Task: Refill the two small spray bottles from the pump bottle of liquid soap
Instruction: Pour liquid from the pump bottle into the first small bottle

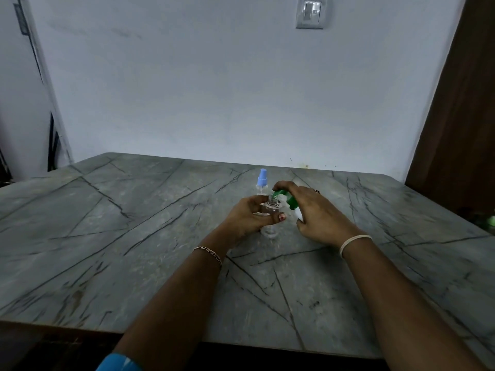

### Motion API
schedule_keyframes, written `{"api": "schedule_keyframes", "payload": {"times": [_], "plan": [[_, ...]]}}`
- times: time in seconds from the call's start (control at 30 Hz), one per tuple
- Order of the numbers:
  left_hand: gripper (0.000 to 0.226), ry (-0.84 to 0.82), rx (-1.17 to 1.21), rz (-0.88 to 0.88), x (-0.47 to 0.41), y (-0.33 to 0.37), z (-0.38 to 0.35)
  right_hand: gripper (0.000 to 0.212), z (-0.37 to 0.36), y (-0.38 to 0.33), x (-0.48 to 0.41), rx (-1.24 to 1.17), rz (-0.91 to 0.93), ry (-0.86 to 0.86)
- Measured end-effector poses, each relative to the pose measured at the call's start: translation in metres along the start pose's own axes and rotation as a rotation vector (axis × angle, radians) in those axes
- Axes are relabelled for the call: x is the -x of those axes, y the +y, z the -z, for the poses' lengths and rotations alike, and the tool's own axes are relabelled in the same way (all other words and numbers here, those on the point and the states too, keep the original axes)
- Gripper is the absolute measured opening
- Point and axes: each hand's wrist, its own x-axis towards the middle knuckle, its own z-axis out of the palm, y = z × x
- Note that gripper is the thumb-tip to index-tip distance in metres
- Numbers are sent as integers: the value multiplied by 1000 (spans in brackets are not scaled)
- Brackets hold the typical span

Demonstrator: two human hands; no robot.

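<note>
1. Grey veined stone counter (134,236): the bottles are grouped past its middle, toward the wall.
2. Your left hand (249,215) grips the clear uncapped spray bottle (271,208), which is upright with its base on the counter.
3. Your right hand (318,212) is wrapped around the pump bottle (288,199), which is tilted, its green nozzle at the open neck.
4. Second spray bottle (262,180), blue cap on, stands just behind, untouched.
</note>
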Motion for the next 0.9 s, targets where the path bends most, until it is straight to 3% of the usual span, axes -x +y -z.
{"api": "schedule_keyframes", "payload": {"times": [0.17,0.37,0.5,0.67,0.77,0.83,0.9], "plan": [[91,9,6,23,4,6,0,99,1,2,4,33,-16,-14],[49,-16,66,34,3,6,0,73,-2,-4,-3,29,-15,31],[48,-25,86,33,4,6,0,74,-2,-5,-2,47,-12,46],[60,-34,88,53,2,5,1,96,2,-4,7,84,-11,7],[64,-38,82,47,3,6,1,85,3,-4,4,48,-19,4],[55,-41,77,47,4,6,0,76,1,-6,1,19,-21,14],[30,-38,65,34,6,9,0,72,0,-8,-2,19,-22,25]]}}
